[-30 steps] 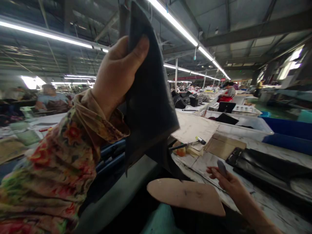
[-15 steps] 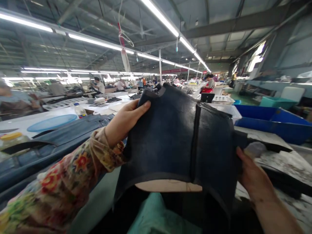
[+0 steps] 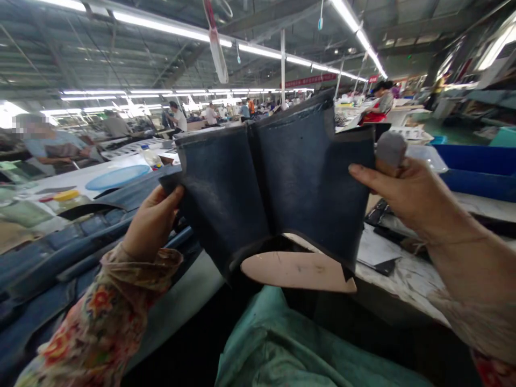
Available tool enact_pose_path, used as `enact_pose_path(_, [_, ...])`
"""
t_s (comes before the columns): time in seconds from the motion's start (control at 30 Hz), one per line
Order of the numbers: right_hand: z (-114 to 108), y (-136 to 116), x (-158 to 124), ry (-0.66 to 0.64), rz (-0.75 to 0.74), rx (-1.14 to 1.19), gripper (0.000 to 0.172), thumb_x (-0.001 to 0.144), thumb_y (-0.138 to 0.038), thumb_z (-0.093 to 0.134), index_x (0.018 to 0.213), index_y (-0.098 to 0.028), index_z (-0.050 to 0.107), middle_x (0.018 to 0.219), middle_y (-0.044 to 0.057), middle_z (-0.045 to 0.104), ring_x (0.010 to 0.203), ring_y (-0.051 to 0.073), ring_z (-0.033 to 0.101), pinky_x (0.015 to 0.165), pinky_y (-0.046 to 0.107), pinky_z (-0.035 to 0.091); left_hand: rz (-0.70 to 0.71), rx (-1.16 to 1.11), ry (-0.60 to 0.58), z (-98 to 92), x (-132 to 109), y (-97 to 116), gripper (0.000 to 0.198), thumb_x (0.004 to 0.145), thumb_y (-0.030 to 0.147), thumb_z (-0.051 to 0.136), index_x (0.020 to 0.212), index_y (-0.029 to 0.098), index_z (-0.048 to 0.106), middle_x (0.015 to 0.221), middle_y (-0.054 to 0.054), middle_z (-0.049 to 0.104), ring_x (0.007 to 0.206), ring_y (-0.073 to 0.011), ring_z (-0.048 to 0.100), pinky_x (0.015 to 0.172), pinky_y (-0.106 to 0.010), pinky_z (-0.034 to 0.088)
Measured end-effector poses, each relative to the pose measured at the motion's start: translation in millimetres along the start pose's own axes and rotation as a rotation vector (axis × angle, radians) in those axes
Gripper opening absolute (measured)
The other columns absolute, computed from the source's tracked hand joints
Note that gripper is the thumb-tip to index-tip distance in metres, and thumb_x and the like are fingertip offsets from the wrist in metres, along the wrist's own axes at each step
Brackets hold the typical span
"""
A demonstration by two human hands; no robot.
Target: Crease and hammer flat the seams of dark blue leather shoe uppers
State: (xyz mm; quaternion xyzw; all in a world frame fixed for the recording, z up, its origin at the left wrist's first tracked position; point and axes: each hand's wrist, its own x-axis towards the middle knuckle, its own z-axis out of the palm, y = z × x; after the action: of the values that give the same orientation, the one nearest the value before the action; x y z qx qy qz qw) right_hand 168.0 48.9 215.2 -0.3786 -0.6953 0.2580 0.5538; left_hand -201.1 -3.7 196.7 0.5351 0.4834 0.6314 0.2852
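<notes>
A dark blue leather piece (image 3: pixel 306 166) is stretched between my two hands in front of me. A dark seam runs down it left of its middle, and its lower edge curves inward. My left hand (image 3: pixel 155 215) pinches its left edge, thumb on the near side. My right hand (image 3: pixel 407 188) grips the right edge near a stepped corner, thumb in front. At the right hand's fingers is a rounded grey cover (image 3: pixel 391 149), partly hidden. Below the piece shows a pale, rounded-end board (image 3: pixel 298 270), over my green-covered lap (image 3: pixel 274 333).
More blue leather pieces (image 3: pixel 80 252) lie stacked at left. Behind them are a light-blue oval sheet (image 3: pixel 116 177), a yellow-lidded jar (image 3: pixel 66 199) and a bottle (image 3: pixel 151 158). A blue bin (image 3: pixel 479 172) stands right. People sit at tables farther back.
The leather piece has been turned over or around, its seam now left of the middle. My left hand has moved left and lower, my right hand higher. The view has shifted downward.
</notes>
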Motion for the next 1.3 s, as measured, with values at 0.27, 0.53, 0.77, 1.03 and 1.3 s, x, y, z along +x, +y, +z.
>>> enact_pose_path(0.27, [13,50,-21,-0.465,-0.028,-0.502,0.03,0.08,-0.044,0.049,0.065,-0.019,0.052,0.055,-0.003,0.044,0.053,0.012,0.043,0.051,0.024,0.031,-0.635,0.019,-0.141,1.5,-73,-153,0.047,0.054,0.028,0.076,0.096,0.018,0.06,0.083,-0.002,0.065,0.073,-0.0166,0.06,0.065,-0.027,0.046])
enact_pose_path(0.53, [2,52,-36,-0.436,-0.008,-0.496,0.024,0.081,-0.04,0.049,0.076,-0.019,0.059,0.062,-0.002,0.053,0.056,0.013,0.047,0.051,0.023,0.033,-0.657,-0.048,-0.22,40.4,-101,-179,0.032,0.052,0.024,0.075,0.079,0.018,0.059,0.076,-0.001,0.064,0.069,-0.0174,0.061,0.063,-0.029,0.05])
enact_pose_path(0.77, [16,11,-21,-0.094,-0.127,-0.308,0.027,0.076,-0.037,0.06,0.059,-0.02,0.048,0.053,-0.005,0.035,0.049,0.01,0.034,0.047,0.023,0.027,-0.19,0.301,0.138,-14.2,-65,-70,0.031,0.067,0.029,0.068,0.097,0.024,0.062,0.098,0.003,0.063,0.101,-0.0244,0.054,0.094,-0.037,0.041])
enact_pose_path(1.03, [28,15,-7,0.019,-0.1,-0.193,0.031,0.075,-0.037,0.063,0.057,-0.021,0.043,0.055,-0.005,0.032,0.051,0.011,0.033,0.05,0.026,0.028,0.04,0.464,0.242,-36.4,-45,-14,0.026,0.073,0.033,0.06,0.099,0.032,0.061,0.098,0.008,0.064,0.098,-0.0233,0.056,0.088,-0.038,0.042])
enact_pose_path(1.3, [21,29,-22,-0.122,-0.117,-0.325,0.029,0.077,-0.037,0.058,0.057,-0.021,0.044,0.052,-0.005,0.033,0.048,0.011,0.031,0.046,0.024,0.024,-0.191,0.292,0.13,-17.2,-54,-102,0.035,0.066,0.033,0.064,0.097,0.018,0.059,0.096,-0.002,0.062,0.095,-0.0203,0.057,0.089,-0.035,0.043])
